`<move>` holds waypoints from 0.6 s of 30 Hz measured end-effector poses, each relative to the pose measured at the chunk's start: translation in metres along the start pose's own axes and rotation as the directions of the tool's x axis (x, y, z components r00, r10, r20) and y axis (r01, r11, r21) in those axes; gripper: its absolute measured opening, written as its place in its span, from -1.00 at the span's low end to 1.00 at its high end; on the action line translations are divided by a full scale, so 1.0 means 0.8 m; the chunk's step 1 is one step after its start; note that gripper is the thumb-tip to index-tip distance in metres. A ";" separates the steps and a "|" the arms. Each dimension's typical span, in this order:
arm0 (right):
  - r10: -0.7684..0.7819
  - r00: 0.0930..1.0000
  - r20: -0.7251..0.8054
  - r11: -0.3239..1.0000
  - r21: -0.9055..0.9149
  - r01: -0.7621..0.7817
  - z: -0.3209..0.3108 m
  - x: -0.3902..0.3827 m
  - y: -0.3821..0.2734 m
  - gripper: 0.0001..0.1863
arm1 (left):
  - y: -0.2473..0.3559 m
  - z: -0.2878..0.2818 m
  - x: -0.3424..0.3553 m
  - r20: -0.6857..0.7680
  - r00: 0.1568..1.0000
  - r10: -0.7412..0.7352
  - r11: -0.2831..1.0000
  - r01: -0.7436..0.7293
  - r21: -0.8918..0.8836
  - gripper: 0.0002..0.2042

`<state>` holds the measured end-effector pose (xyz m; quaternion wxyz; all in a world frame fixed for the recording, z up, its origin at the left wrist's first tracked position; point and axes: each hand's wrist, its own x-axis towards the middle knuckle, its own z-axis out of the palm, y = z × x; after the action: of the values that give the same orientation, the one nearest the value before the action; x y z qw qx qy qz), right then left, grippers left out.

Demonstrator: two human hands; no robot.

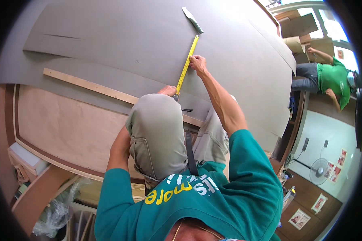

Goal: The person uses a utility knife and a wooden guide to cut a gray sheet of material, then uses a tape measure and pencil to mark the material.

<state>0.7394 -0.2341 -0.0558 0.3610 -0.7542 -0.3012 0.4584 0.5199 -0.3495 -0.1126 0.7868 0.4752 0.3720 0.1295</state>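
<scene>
A yellow tape measure (184,75) is drawn out across a large grey sheet (120,40), its blade running from beside my knee up toward a utility knife. My right hand (198,65) pinches the blade's edge partway along, thumb and fingers together. At the near end, my left hand (167,90) grips the tape by its dark case; my raised knee hides most of that hand and part of the case. The grey-handled knife (193,20) lies on the sheet just beyond the blade's far end, touched by neither hand.
A long wooden strip (88,86) lies along the sheet's near side, passing behind my knee. Below it is a wood panel (68,120) with a dark border. A person in a green shirt (334,78) stands at the right near brown boards. A fan (319,170) is at lower right.
</scene>
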 end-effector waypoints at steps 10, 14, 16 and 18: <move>-0.060 0.997 -0.039 0.988 -0.144 0.054 0.007 0.031 0.017 -0.75 | 0.022 -0.005 0.008 0.088 0.996 0.008 0.995 -0.017 0.101 -0.74; -0.126 0.991 0.040 0.969 -0.208 0.131 0.017 0.023 0.011 -0.73 | 0.009 -0.013 -0.016 0.001 0.995 0.099 0.986 -0.098 0.133 -0.74; -0.120 0.990 0.074 0.977 -0.171 0.131 0.006 0.021 0.008 -0.76 | 0.033 0.002 -0.023 -0.064 0.989 -0.133 0.990 0.130 -0.047 -0.75; -0.145 0.986 0.077 0.977 -0.147 0.155 -0.033 0.029 0.010 -0.72 | 0.090 0.029 -0.021 -0.046 0.913 -0.406 0.906 0.395 -0.150 -0.75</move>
<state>0.7734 -0.2279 -0.0651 0.3256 -0.7391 -0.4033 0.4301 0.5352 -0.3367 -0.0375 0.8127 0.3281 0.4814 0.0085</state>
